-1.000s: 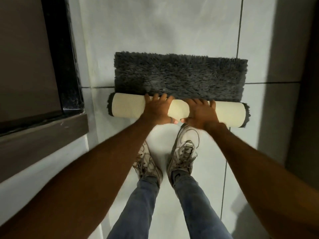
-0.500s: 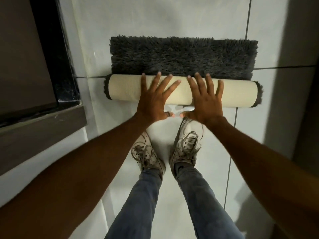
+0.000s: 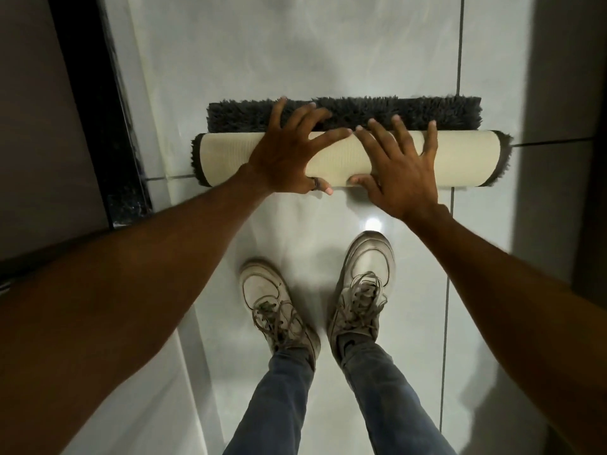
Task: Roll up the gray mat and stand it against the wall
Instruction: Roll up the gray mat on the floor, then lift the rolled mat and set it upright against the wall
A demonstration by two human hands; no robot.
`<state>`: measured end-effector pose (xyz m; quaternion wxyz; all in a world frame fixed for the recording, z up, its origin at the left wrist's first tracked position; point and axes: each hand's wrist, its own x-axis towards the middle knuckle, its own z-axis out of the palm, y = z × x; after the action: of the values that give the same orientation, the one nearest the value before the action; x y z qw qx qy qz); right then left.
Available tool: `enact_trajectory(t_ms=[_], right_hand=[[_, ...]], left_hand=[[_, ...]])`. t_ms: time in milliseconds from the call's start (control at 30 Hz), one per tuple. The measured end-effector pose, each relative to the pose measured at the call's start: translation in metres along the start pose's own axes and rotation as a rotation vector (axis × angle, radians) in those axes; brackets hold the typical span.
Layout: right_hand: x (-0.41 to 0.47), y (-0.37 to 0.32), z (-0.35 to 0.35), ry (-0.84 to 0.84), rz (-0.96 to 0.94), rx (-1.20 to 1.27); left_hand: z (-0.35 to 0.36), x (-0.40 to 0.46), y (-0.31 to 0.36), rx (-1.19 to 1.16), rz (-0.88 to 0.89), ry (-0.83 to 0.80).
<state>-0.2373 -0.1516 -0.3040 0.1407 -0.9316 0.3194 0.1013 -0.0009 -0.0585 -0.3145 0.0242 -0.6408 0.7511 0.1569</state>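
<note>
The gray mat lies on the white tiled floor, mostly wound into a roll with its cream backing outward. Only a narrow strip of shaggy gray pile still lies flat beyond the roll. My left hand presses flat on the roll's middle left, fingers spread and reaching onto the pile. My right hand presses flat beside it on the middle right, fingers spread, thumb at the roll's near edge. Neither hand wraps around the roll.
My two feet in pale sneakers stand just behind the roll. A dark door frame and a brown panel run along the left. A gray wall rises on the right. Tiled floor extends beyond the mat.
The roll has been pushed further away from me and has grown thicker. The flat strip of gray pile has shrunk to a narrow band. My fingers went from curled to spread flat.
</note>
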Motion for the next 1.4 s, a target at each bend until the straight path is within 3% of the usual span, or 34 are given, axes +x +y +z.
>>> enact_trajectory(t_ms=[67,167,267,333,367,433,500,567,600,667,733,833,967,1100,1267,1400], right_hand=[[0.014,0.006,-0.003,-0.073,0.02,0.046],[0.045,0.021,-0.015,-0.186,0.007,0.105],[0.074,0.029,-0.027,-0.274,0.049,0.086],[0.072,0.02,-0.034,-0.19,0.166,0.095],[0.065,0.01,-0.039,-0.058,0.256,0.162],[0.034,-0.023,-0.039,0.337,0.532,0.405],[0.012,-0.053,-0.039,0.616,0.96,0.897],[0.014,-0.062,-0.035,0.536,1.353,1.657],[0.022,-0.059,-0.031,0.422,1.43,1.984],[0.036,-0.043,-0.037,0.287,1.484,2.248],[0.044,-0.039,-0.062,0.233,1.545,2.221],[0.05,-0.044,-0.138,0.145,1.477,2.124],[0.07,-0.039,-0.284,-0.04,1.136,1.984],[0.128,-0.043,-0.438,-0.097,0.851,1.879],[0.266,-0.043,-0.545,-0.018,0.527,1.709],[0.39,-0.047,-0.578,0.05,0.37,1.544]], left_hand=[[0.0,0.003,-0.002,0.023,0.045,-0.024],[-0.01,0.027,-0.008,-0.027,-0.072,-0.193],[-0.035,0.059,-0.026,-0.254,-0.177,-0.397],[-0.044,0.069,-0.031,-0.429,-0.188,-0.486],[-0.047,0.072,-0.03,-0.448,-0.187,-0.494],[-0.046,0.071,-0.027,-0.402,-0.236,-0.483],[-0.045,0.071,-0.026,-0.321,-0.286,-0.506],[-0.042,0.075,-0.026,-0.3,-0.309,-0.536],[-0.043,0.079,-0.027,-0.34,-0.311,-0.56],[-0.05,0.086,-0.028,-0.466,-0.35,-0.585],[-0.075,0.084,-0.025,-0.53,-0.425,-0.636],[-0.136,0.071,-0.024,-0.684,-0.541,-0.58],[-0.28,0.053,-0.037,-0.833,-0.627,-0.379],[-0.417,0.058,-0.073,-0.922,-0.606,-0.066],[-0.498,0.117,-0.165,-0.9,-0.62,0.391],[-0.512,0.186,-0.255,-1.028,-0.737,0.494]])
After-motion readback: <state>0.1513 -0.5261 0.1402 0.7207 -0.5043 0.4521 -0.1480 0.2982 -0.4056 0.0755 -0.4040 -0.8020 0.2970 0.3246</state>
